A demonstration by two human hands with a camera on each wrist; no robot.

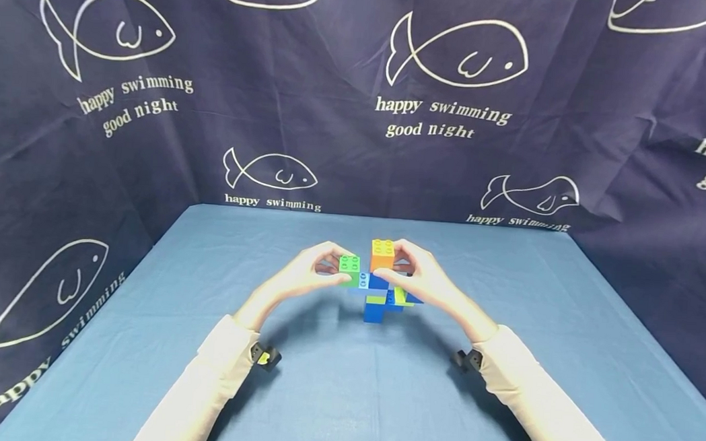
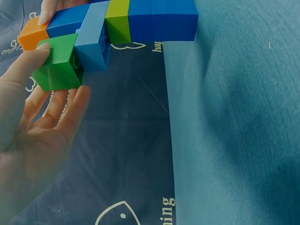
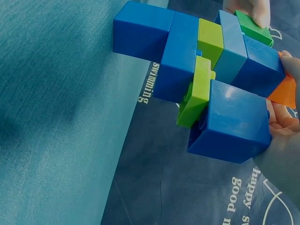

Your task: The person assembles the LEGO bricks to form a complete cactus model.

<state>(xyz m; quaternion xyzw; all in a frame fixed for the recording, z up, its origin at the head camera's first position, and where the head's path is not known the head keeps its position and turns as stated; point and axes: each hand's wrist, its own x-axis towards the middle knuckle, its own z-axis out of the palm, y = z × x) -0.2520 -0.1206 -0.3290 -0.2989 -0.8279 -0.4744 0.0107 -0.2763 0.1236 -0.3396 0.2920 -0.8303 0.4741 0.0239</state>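
My left hand (image 1: 312, 269) pinches a green brick (image 1: 349, 276), thumb on the near side and fingers behind it. The green brick sits at the end of a light blue brick (image 2: 93, 42); whether it is fully pressed on, I cannot tell. An orange brick (image 1: 382, 257) is gripped by my right hand (image 1: 424, 275), standing on top of a blue brick (image 3: 260, 58). Below these, the joined structure continues with a lime green brick (image 2: 118, 21) and blue bricks (image 3: 180, 51). Off its right side, a thin lime piece (image 3: 201, 84) bears a larger blue brick (image 3: 234, 122).
The structure stands on or just above a blue cloth-covered table (image 1: 342, 402). Behind and beside the table hangs a dark curtain (image 1: 359, 113) with fish drawings and lettering. A small black device (image 1: 266, 356) is worn at each wrist.
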